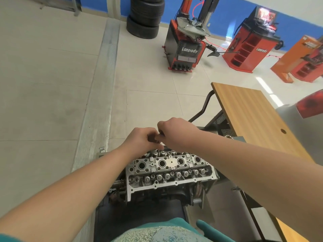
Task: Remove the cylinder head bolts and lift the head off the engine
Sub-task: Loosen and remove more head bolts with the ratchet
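1. A workshop floor (52,84) of pale tiles filled most of the frame, with a stack of tyres (145,16) at twelve o'clock, a red tyre machine (187,44) just right of it, and a red cabinet (251,46) at two o'clock.

2. A wooden table (248,110) ran along the three o'clock side, well apart from the machines and close beside the work stand.

3. The engine (157,191) sat at the centre, toward six o'clock, with the cylinder head (171,169) seated on top, its cover off, four round wells in a row and valve springs along both long edges.

4. The person's right hand (176,131) was closed in a fist over a dark, slim tool handle (161,134) above the head's far edge, at its twelve o'clock side.

5. The left hand (141,141) was curled, fingers pinched in toward the same handle or its shaft; whether it actually gripped it could not be told.

6. The tool's tip and the bolt beneath it were hidden under the hands.

7. By the look of things, the bolt-removal step was in hand, at the far row, and the lift had not begun.

8. The next move would likely call for steady turning with the tool kept square on the bolt, then working through the remaining bolts before both hands take the head's ends.
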`<action>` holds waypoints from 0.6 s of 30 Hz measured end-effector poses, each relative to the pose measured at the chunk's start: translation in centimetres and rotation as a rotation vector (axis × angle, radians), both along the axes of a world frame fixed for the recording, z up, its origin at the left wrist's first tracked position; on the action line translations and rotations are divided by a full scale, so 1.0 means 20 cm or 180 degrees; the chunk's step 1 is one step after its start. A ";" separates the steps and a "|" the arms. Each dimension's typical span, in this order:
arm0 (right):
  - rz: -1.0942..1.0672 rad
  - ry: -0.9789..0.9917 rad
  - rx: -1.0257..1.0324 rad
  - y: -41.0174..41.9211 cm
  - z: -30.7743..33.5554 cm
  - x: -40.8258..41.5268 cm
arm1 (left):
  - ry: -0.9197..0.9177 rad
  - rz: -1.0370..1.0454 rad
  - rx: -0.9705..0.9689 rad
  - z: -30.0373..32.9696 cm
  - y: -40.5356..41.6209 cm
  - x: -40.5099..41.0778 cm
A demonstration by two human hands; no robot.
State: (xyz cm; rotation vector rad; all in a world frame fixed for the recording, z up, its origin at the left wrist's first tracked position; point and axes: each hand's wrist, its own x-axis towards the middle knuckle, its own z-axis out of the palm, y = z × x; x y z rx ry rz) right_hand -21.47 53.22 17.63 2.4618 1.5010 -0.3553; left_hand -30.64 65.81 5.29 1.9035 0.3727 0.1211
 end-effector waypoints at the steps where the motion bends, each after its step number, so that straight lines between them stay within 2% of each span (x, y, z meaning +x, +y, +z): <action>1: 0.0168 0.0021 -0.0044 0.00 0.00 0.00 | 0.0024 -0.0124 0.0044 0.00 0.00 0.00; 4: 0.0824 0.0294 -0.0110 -0.04 0.03 0.03 | 0.0210 -0.0539 0.0287 0.01 0.01 0.00; 5: 0.0839 0.0489 0.0022 -0.05 0.05 0.03 | 0.0252 -0.0560 0.0288 0.02 0.02 0.00; 7: 0.0525 0.0709 0.0342 -0.06 0.06 0.03 | 0.0213 -0.0408 0.0188 0.02 0.04 0.00; 9: 0.0122 0.0553 0.0427 -0.04 0.05 0.03 | 0.0109 -0.0168 0.0082 0.02 0.04 0.00; 12: -0.0214 0.0031 0.0033 0.00 0.02 0.01 | 0.0034 -0.0168 0.0243 0.01 0.03 0.02; 15: 0.0110 0.0019 -0.0123 0.00 0.02 0.01 | 0.0123 -0.0482 0.0227 0.00 0.03 0.01; 18: 0.0511 0.0431 -0.0077 -0.03 0.05 0.04 | 0.0188 -0.0571 0.0157 0.00 0.05 -0.01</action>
